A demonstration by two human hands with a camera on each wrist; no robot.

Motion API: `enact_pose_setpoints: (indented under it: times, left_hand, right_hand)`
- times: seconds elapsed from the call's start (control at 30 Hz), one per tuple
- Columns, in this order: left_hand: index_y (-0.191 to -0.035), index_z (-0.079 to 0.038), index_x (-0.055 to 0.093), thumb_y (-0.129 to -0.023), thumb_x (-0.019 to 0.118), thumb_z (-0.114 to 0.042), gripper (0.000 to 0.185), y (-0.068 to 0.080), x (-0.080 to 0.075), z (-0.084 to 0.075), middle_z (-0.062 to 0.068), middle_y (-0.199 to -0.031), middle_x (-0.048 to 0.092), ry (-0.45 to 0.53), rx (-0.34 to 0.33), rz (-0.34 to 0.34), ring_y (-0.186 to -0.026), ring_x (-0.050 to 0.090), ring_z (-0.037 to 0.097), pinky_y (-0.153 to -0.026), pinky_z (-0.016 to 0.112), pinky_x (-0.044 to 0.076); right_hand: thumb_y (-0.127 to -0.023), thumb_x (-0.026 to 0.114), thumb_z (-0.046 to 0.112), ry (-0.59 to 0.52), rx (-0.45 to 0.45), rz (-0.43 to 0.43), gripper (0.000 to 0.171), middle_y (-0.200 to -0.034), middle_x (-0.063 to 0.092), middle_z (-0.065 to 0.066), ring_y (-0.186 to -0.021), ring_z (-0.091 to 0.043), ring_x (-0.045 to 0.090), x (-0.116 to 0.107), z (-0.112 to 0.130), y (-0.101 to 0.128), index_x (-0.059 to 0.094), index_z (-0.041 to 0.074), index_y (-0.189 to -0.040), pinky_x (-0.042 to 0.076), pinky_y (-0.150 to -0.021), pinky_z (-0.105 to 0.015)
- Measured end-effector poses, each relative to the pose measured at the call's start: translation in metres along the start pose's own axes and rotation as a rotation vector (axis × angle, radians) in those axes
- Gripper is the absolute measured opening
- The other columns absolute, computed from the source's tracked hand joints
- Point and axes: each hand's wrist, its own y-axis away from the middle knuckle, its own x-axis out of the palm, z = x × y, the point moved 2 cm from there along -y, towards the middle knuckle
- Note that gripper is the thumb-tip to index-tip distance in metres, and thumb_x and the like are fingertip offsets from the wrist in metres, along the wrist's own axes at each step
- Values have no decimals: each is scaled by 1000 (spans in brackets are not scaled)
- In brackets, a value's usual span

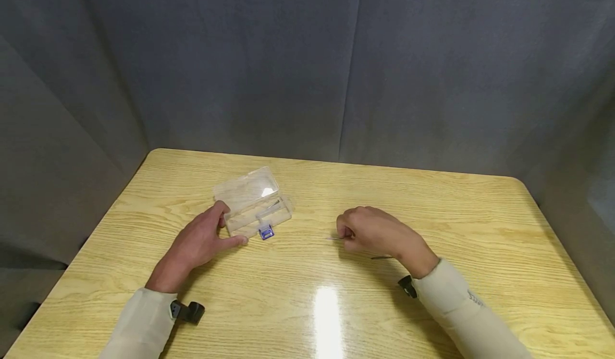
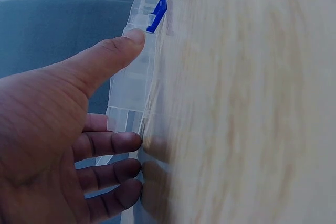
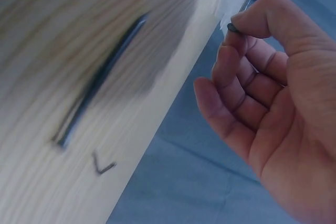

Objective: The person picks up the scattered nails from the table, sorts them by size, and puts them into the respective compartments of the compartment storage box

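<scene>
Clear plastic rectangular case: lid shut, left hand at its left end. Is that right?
Not the lid: the head view shows the clear plastic rectangular case with its transparent lid open. The left hand is at its left end, as stated.

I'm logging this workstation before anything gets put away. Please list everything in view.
Table: 1, light wood-grain, under everything
Fabric backdrop: panel count unclear, dark grey-blue, around the table
Clear box: 1, colourless, on the table's left half, lid open; contents too small to identify
Blue piece: 1, blue, at the box's near edge
Dark nail: 1, dark, on the table near the right wrist
Bent piece: 1, dark, on the table near the nail
Thin piece: 1, greyish, pinched in the right hand
Wrist devices: 2, black, one per wrist
Sleeves: 2, off-white, on the forearms
Left hand: 1, bare, holding the box's left end
Right hand: 1, bare, right of the box
</scene>
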Motion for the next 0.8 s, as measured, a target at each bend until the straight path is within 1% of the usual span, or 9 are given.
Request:
enact_pose_setpoints:
  times: [0.07, 0.2, 0.33, 0.53, 0.63, 0.8]
  left_hand:
    - [-109, -9, 48, -83, 87, -42, 57, 0, 0, 0, 5, -85, 50, 0, 1, 1, -75, 48, 22, -63, 37, 37]
    - [-109, -9, 48, -83, 87, -42, 58, 0, 0, 1, 6, -85, 51, -5, 3, -3, -76, 48, 22, -63, 37, 37]
    - [-109, -10, 48, -83, 87, -43, 58, -1, 1, 1, 6, -84, 51, -8, 3, -5, -75, 49, 23, -63, 37, 37]
    - [-107, -10, 48, -83, 87, -41, 56, -1, 1, 1, 5, -84, 50, 9, 4, -2, -74, 48, 22, -62, 37, 37]
    - [-108, -10, 49, -83, 87, -41, 56, 0, 1, 1, 5, -84, 50, 11, 0, -2, -74, 48, 21, -62, 37, 37]
    - [-107, -10, 48, -83, 87, -42, 56, 0, 1, 1, 4, -84, 49, 9, -6, -4, -74, 48, 21, -62, 37, 37]
  right_hand:
    - [-81, 70, -2, 11, -5, -2, 28, -74, 39, 11, -66, -5, 35, -1, 3, -6, 52, 19, -76, 33, -61, -26]
    - [-80, 68, -5, 22, -26, -18, 28, -74, 38, 10, -67, -6, 36, -2, 8, -20, 51, 18, -75, 32, -61, -26]
    - [-79, 66, -6, 3, -46, -20, 27, -75, 43, 9, -68, -7, 39, -3, 13, -33, 54, 17, -76, 35, -63, -27]
    - [-84, 69, 0, 11, -29, 9, 19, -81, 58, 7, -72, -8, 49, -5, 17, -53, 63, 18, -81, 44, -67, -27]
    - [-87, 71, 4, 28, -32, 23, 15, -83, 61, 8, -73, -8, 52, -7, 19, -63, 66, 17, -84, 46, -69, -28]
    - [-87, 71, 4, 41, -59, 23, 13, -83, 61, 9, -73, -8, 53, -9, 23, -77, 67, 16, -86, 47, -70, -28]
